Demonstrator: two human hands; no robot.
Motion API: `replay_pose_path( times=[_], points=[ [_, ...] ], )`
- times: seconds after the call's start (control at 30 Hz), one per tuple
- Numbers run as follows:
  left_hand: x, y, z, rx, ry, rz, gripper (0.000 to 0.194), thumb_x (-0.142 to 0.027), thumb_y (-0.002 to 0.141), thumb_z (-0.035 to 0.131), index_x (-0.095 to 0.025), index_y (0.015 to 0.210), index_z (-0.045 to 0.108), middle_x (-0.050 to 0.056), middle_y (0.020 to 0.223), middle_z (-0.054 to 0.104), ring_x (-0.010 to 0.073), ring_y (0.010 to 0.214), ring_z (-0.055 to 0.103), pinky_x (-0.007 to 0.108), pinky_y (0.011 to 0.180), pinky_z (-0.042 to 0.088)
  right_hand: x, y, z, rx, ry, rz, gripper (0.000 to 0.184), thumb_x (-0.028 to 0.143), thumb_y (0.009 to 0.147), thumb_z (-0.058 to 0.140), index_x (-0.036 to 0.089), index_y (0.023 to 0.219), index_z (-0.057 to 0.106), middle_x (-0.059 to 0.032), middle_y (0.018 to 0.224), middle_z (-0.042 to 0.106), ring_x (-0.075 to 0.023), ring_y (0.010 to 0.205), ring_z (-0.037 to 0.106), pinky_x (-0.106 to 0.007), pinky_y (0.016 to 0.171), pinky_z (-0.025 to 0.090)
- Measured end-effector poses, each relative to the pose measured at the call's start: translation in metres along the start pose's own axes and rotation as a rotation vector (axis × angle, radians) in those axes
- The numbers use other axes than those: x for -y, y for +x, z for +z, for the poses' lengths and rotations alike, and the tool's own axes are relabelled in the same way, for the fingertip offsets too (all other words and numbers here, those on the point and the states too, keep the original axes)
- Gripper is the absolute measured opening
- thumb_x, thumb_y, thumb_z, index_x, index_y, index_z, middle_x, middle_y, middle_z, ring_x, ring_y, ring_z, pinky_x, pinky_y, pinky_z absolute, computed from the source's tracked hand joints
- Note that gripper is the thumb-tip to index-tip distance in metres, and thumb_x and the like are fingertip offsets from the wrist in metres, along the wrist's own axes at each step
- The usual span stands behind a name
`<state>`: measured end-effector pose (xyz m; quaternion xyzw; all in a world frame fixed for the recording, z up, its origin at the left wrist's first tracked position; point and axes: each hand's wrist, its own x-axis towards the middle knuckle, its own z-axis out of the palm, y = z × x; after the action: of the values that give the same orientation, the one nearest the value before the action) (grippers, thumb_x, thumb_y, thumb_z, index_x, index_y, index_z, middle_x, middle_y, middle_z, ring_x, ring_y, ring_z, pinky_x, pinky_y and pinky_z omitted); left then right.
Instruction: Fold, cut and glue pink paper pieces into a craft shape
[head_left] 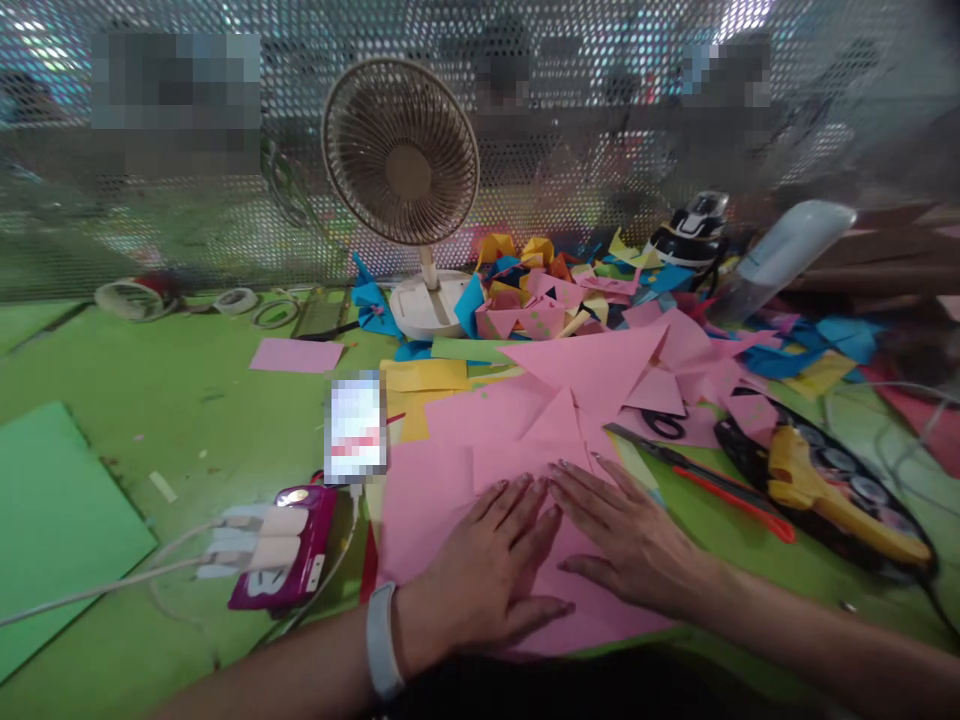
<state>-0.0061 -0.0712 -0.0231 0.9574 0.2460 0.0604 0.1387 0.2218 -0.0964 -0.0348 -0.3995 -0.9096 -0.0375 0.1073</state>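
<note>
Resting on the pink paper (424, 500), the left hand (499, 560) and right hand (622, 540) lie open and flat, gripping nothing, perhaps to keep it smooth. The paper is near, in the middle of the green tabletop (217, 420). The knife (739, 498) lies right, maybe for easy reach. Far off, a fan (409, 175) stands by a wall (577, 150) full of holes.

L hand (480, 565) & R hand (630, 540) flat on pink ppr (424, 485), fan (409, 170) behind.
</note>
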Motion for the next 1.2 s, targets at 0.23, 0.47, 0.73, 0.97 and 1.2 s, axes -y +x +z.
replay_pose_path(
  times=[0.23,0.47,0.73,0.97,1.2],
  points=[
    [-0.001,0.0,-0.003,0.03,-0.02,-0.014,0.077,-0.064,0.086,0.032,-0.014,0.143,0.019,0.014,0.148,0.02,0.0299,0.137,0.015,0.046,0.11,0.016,-0.006,-0.006,0.001,-0.046,-0.04,-0.005,0.057,0.046,0.086,0.049,0.012,0.132,0.044,-0.0123,0.137,0.044,-0.0272,0.13,0.033,-0.05,0.106,0.029],
    [-0.003,-0.003,-0.005,-0.003,-0.049,-0.028,0.076,-0.064,0.085,0.033,-0.016,0.142,0.023,0.013,0.149,0.02,0.0287,0.136,0.016,0.044,0.111,0.017,-0.018,-0.031,-0.004,-0.052,-0.08,0.051,0.059,0.045,0.084,0.052,0.015,0.134,0.041,-0.013,0.135,0.047,-0.0283,0.125,0.042,-0.049,0.099,0.038],
    [-0.003,-0.003,0.0,-0.021,-0.015,0.005,0.077,-0.064,0.085,0.031,-0.014,0.142,0.023,0.014,0.148,0.022,0.0297,0.137,0.015,0.045,0.111,0.015,-0.018,0.013,-0.033,0.118,0.352,0.48,0.029,0.044,0.087,0.045,0.02,0.077,0.058,-0.003,0.069,0.068,-0.016,0.056,0.064,-0.026,0.053,0.048],
    [-0.005,-0.003,-0.003,0.0,-0.001,0.001,0.078,-0.065,0.085,0.029,-0.012,0.142,0.023,0.016,0.146,0.026,0.0299,0.137,0.015,0.046,0.11,0.015,-0.024,0.047,-0.008,0.572,0.988,0.653,0.024,0.041,0.084,0.045,0.019,0.073,0.046,0.0051,0.045,0.056,-0.0126,0.033,0.056,-0.02,0.033,0.042],
    [-0.004,-0.003,-0.003,-0.02,0.03,0.015,0.077,-0.064,0.086,0.03,-0.014,0.143,0.021,0.014,0.147,0.025,0.0289,0.137,0.016,0.044,0.111,0.015,-0.035,0.052,-0.002,0.696,1.091,0.677,0.038,0.055,0.075,0.055,0.018,0.066,0.047,0.0035,0.04,0.056,-0.0121,0.03,0.053,-0.02,0.031,0.041]
  ],
)
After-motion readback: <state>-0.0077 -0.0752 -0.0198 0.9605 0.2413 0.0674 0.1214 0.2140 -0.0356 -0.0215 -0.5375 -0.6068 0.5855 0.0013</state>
